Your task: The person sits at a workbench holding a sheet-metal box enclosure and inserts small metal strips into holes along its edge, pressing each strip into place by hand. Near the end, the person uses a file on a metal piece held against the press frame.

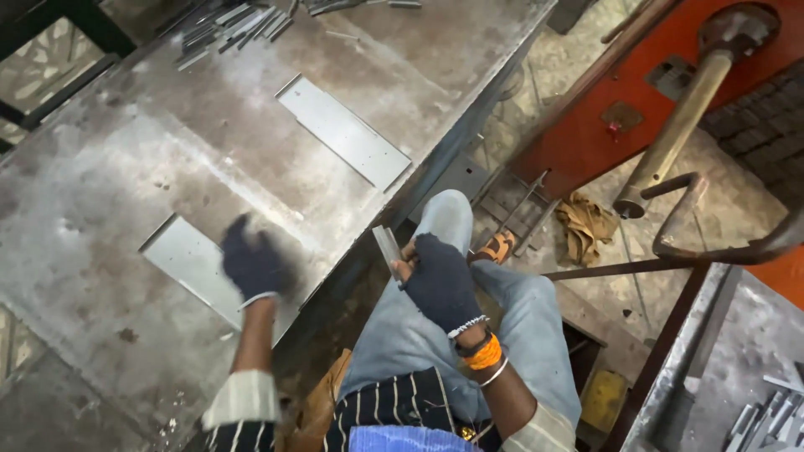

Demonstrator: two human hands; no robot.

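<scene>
- Gripping a short grey metal strip [387,249], our right hand [440,280], in a dark fingerless glove, has its fingers curled round it above our knee.
- Blurred, our gloved left hand [251,264] rests on a flat, dull rectangular metal plate [188,261]; its fingers' spread we cannot tell.
- At 1 o'clock on the scuffed steel worktop [100,167] lies a second plate [343,134].

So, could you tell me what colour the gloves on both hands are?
Dark navy, almost black: left hand, right hand, in the head view.
</scene>
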